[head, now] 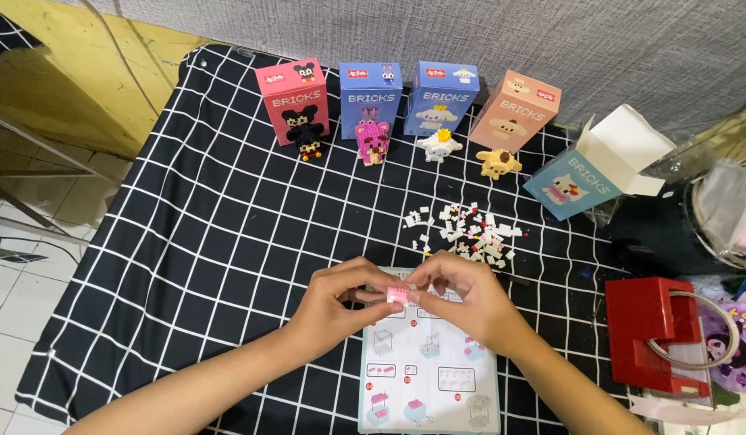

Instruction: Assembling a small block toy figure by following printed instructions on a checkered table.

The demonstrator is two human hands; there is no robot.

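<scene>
Table laid with a black cloth [187, 242] checked in white. Near centre: left hand [336, 302] and right hand [461, 298] meet fingertip to fingertip, both pinched shut on a small pink-and-white brick assembly [398, 294] held just above an instruction sheet [429, 379] printed with building diagrams. Just beyond the hands: loose pile of small bricks [465, 234], mostly white with some pink, red and black, lying straight on the cloth, in no container. Far row, left to right: pink box [290, 98] with a black-and-red brick figure [307, 138] before it; blue box [370, 98] with a pink figure [371, 142]; second blue box [440, 97] with a white figure [437, 146]; peach box [515, 110] with a yellow figure [498, 163]. All four stand upright and closed; contents not visible. Far right: teal box [578, 187] lying tilted, white flaps open, interior not visible. Near right: red boxy object [653, 332] with a pale ring resting against it.
</scene>
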